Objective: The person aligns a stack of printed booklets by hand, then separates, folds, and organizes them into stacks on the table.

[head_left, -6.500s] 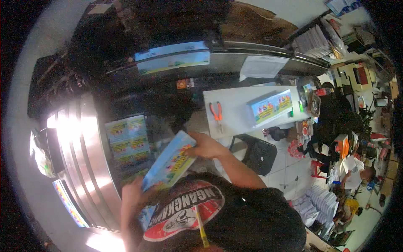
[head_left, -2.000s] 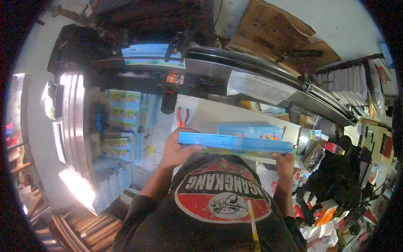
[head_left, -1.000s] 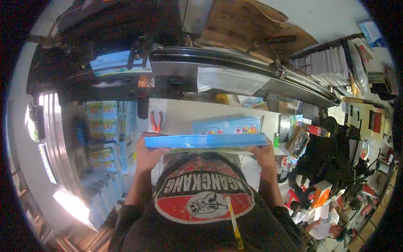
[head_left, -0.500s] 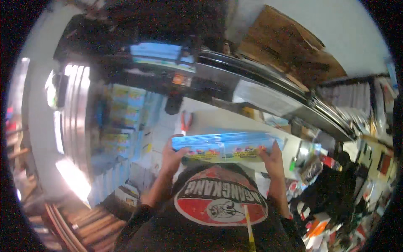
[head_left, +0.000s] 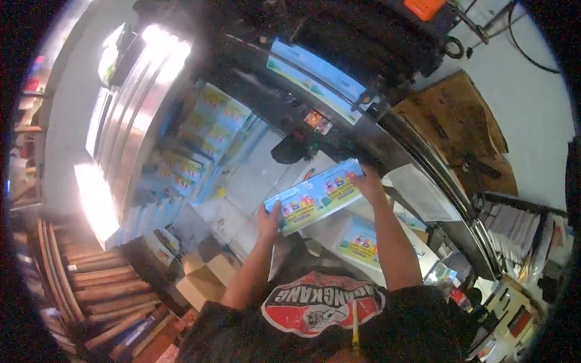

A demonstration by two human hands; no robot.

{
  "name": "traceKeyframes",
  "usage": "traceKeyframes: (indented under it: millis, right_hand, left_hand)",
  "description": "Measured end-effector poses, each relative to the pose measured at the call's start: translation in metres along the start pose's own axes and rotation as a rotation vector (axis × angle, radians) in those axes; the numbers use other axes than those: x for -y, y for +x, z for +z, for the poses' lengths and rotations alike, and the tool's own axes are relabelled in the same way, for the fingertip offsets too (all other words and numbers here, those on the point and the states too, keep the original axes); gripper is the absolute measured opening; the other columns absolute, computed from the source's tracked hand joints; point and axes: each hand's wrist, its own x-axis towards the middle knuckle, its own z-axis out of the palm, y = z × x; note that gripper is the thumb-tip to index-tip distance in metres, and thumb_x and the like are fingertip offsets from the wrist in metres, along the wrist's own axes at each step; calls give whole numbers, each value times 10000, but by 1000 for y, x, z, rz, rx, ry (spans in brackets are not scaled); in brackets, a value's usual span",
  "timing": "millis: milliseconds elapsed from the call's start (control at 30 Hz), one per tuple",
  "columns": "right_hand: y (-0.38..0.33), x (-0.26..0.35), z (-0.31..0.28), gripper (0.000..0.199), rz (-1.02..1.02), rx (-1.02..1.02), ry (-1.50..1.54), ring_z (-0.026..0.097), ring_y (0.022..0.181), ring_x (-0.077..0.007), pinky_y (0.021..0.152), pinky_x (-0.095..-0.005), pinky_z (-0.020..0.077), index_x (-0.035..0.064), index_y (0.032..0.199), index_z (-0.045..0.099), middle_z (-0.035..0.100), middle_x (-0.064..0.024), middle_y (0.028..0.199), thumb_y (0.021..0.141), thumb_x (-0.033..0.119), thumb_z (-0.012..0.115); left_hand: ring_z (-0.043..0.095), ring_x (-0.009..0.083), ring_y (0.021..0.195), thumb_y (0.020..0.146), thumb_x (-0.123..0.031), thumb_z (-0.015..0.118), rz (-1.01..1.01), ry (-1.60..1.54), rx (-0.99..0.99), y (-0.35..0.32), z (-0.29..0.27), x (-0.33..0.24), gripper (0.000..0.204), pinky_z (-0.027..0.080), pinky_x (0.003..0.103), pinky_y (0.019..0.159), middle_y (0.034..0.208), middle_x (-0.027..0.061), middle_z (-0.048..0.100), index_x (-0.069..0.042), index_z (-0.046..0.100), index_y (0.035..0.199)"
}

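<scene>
I hold a flat, colourful printed box with blue, yellow and green panels out in front of my chest. My left hand grips its lower-left end, and my right hand grips its upper-right end. The box is tilted, its printed face turned up toward me. Below it on a white table lies another box of the same kind. Behind the held box runs a long dark machine with a blue printed sheet on it.
Stacks of the same colourful boxes stand at the left beside bright metal panels. Cardboard cartons sit on the floor lower left, with wooden slats beyond. A brown board leans upper right; shelves of papers stand at far right.
My view has swung left and tilted. The box, held edge-on and level a second ago, has turned face up and slanted, still held at both ends.
</scene>
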Motion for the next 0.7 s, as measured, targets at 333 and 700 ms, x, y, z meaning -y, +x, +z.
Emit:
traceKeyframes:
  millis: [333,700]
  right_hand:
    - [-59,50,-20,324,18,-132,-241,618,775,-272,772,-359,481,32,1063,649,659,-142,838,808,228,690]
    - [-141,41,-81,193,-29,-245,262,610,774,-140,720,-304,490,1,982,660,672,-76,820,830,116,685]
  left_hand:
    - [561,223,1019,839,-302,697,32,-220,148,-22,4,-13,710,457,348,898,1145,150,564,18,317,1347]
    - [463,290,1248,779,-175,736,719,75,245,-66,-16,-74,735,354,399,1055,1420,176,388,15,367,1386]
